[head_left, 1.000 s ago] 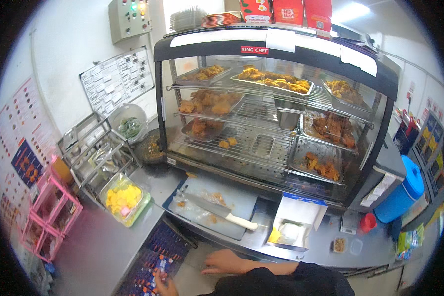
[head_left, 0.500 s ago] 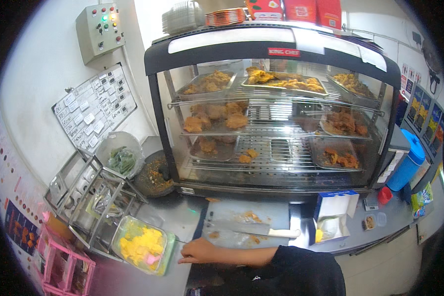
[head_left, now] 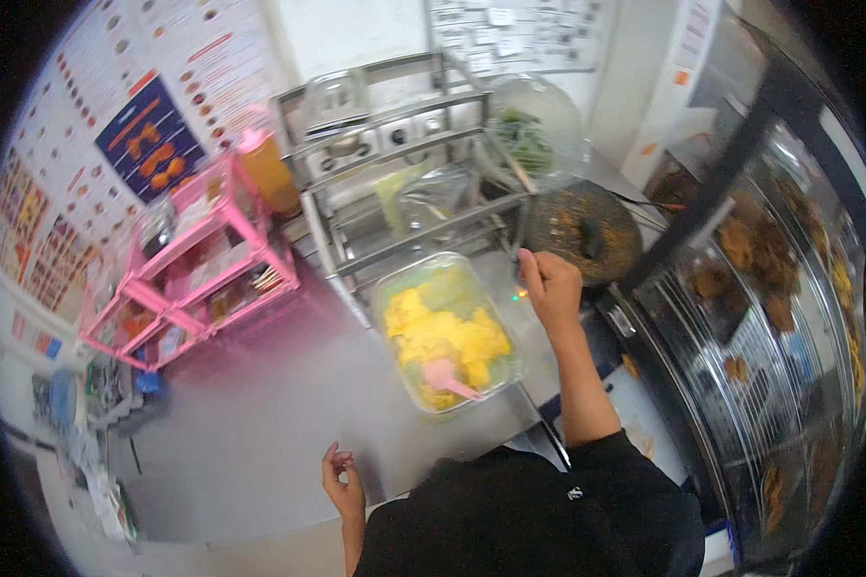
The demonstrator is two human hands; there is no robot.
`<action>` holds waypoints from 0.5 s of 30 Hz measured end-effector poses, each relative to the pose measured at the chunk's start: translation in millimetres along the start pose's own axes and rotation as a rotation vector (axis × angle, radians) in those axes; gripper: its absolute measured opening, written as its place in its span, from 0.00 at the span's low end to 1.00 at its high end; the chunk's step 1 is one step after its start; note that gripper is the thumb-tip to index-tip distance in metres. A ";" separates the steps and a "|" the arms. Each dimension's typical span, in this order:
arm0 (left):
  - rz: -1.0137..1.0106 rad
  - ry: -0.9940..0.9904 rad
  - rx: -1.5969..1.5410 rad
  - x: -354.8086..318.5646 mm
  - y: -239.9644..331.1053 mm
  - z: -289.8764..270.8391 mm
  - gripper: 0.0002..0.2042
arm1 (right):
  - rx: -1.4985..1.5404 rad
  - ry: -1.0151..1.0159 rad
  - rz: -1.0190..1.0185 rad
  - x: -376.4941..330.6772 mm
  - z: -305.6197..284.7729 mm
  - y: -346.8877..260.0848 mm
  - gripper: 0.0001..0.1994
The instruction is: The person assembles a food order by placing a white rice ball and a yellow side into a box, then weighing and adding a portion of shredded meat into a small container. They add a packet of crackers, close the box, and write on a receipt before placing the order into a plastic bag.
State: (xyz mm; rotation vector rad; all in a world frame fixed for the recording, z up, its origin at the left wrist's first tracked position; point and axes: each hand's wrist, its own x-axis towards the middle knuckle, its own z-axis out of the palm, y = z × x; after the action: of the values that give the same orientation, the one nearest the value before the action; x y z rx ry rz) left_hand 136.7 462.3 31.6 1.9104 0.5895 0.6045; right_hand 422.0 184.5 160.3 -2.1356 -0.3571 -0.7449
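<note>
My right hand point(head_left: 551, 290) is raised beside the mortar, right of a clear tray point(head_left: 406, 392). Its fingers are curled in, and whatever they may hold is hidden. My left hand point(head_left: 343, 481) hovers low over the steel counter's front edge, fingers loosely bent and apart, with nothing in it. The tray stands in front of the metal rack. Yellow, soft-looking food point(head_left: 423, 327) lies in it, and a pink scoop point(head_left: 447, 377) rests on the food near the tray's front.
Behind the tray stands a metal rack point(head_left: 356, 255), with a pink shelf unit point(head_left: 188, 279) to its left. A dark stone mortar point(head_left: 614, 255) and a bag of green leaves point(head_left: 524, 144) are at the back. The glass display cabinet point(head_left: 683, 394) with fried food fills the right.
The view has swung left, from the display cabinet to the tray and pink shelves. My right hand now points away beside the mortar, and my left hand has come into view.
</note>
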 end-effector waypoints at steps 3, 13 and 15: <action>-0.046 0.062 0.078 -3.0 -2.9 -12.5 0.17 | -0.173 0.027 -0.029 31.1 34.3 -3.2 0.11; -0.160 0.217 0.059 -33.2 -13.0 -26.0 0.15 | -0.494 -0.279 -0.177 174.4 128.3 44.3 0.11; -0.189 0.234 0.059 -35.6 -11.9 -26.3 0.15 | -0.348 -0.351 -0.433 168.9 142.3 44.1 0.13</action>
State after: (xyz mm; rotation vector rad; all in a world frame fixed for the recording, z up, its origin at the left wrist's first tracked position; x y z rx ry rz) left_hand 91.4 461.7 25.0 1.8250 0.9351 0.6988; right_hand 630.8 268.4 169.1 -2.5607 -0.9598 -0.7032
